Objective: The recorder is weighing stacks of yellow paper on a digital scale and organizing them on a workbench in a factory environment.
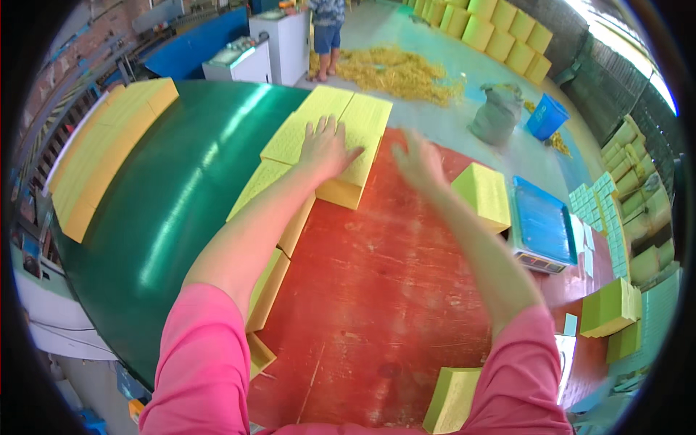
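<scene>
My left hand (326, 151) lies with fingers spread on top of a group of yellow blocks (293, 138) that look like stacked paper. Those blocks sit where the green surface (188, 188) meets the red table (362, 290), and more run toward me in a row, partly hidden by my left forearm. Over the far end of the red table hovers my right hand (420, 161), slightly blurred, its fingers apart and holding nothing. It is just right of the group, with a gap between. A single yellow block (484, 196) stands to the right of my right hand.
Another row of yellow blocks (112, 145) lines the green surface's far left. A blue-topped box (544, 221) sits at the table's right edge. One yellow block (453, 399) is near me. Beyond are a blue bin (547, 116), a sack (499, 114) and a standing person (328, 36).
</scene>
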